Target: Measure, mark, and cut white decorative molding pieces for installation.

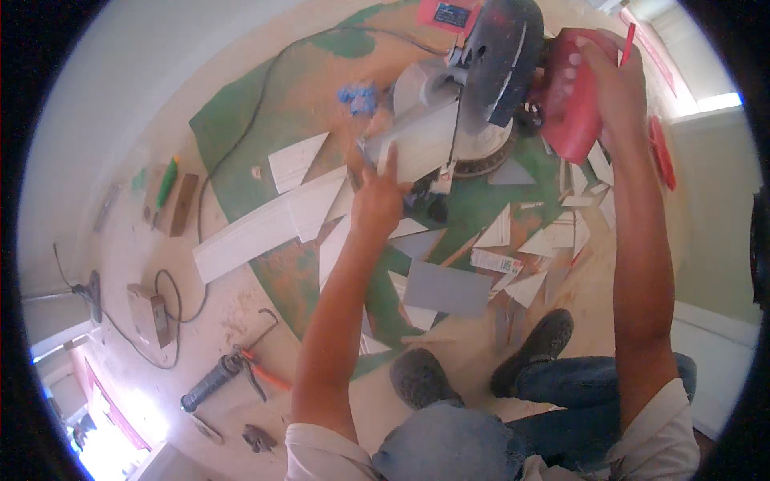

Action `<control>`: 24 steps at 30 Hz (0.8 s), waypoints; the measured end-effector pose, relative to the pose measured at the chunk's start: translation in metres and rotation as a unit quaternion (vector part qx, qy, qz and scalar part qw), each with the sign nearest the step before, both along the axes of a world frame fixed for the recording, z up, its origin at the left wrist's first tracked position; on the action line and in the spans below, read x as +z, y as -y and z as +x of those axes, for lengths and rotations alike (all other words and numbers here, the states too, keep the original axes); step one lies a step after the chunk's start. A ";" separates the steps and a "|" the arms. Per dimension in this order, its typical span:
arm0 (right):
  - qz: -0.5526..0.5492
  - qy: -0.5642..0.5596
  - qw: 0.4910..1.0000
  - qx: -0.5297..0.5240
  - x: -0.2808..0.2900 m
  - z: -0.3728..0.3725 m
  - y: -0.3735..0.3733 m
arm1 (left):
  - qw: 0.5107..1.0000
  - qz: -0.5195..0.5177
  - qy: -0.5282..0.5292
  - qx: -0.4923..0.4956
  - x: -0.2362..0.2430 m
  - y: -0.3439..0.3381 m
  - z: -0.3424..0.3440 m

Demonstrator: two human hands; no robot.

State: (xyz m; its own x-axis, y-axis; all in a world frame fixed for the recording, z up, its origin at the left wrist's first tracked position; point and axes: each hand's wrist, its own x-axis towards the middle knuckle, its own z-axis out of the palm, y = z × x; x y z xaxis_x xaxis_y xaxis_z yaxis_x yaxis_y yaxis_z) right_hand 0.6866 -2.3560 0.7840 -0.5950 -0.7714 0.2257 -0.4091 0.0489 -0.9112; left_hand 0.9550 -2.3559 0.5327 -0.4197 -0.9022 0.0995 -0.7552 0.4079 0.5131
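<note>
A miter saw [501,72] with a dark round blade guard stands at the far side. My right hand [616,84] is closed round its red housing [571,100]. A red pencil [628,44] sticks up beside that hand. My left hand [377,199] holds a white trim piece [421,148] on the saw bed, index finger stretched along it, next to the blade. The undersides of both hands are hidden. A longer white board [253,236] lies just left of my left hand.
White offcuts [553,236] and a grey sheet [447,287] lie on the green-stained floor cover [228,104], near my shoes. To the left are a caulking gun [216,382], a green-handled screwdriver [168,183], a small box [149,314] and a power cord [255,120]. A crumpled blue cloth [358,99] lies behind.
</note>
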 end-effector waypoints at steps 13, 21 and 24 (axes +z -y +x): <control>-0.007 -0.132 0.989 -0.059 -0.025 0.000 -0.018 | 0.997 0.078 -0.002 -0.001 0.004 -0.001 0.000; -0.002 -0.192 0.979 -0.066 -0.037 0.003 -0.027 | 0.990 0.140 0.005 -0.009 0.013 0.001 0.000; -0.009 -0.207 0.976 -0.071 -0.039 0.006 -0.028 | 0.996 0.088 0.007 -0.009 0.008 0.002 0.000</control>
State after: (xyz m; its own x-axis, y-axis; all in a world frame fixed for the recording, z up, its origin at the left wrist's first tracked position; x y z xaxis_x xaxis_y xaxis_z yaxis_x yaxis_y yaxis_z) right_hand 0.6928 -2.3277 0.7450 -0.5512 -0.6809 0.4822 -0.7322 0.1177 -0.6708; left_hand 0.9547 -2.3575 0.5402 -0.4362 -0.8975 -0.0655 -0.7558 0.3259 0.5680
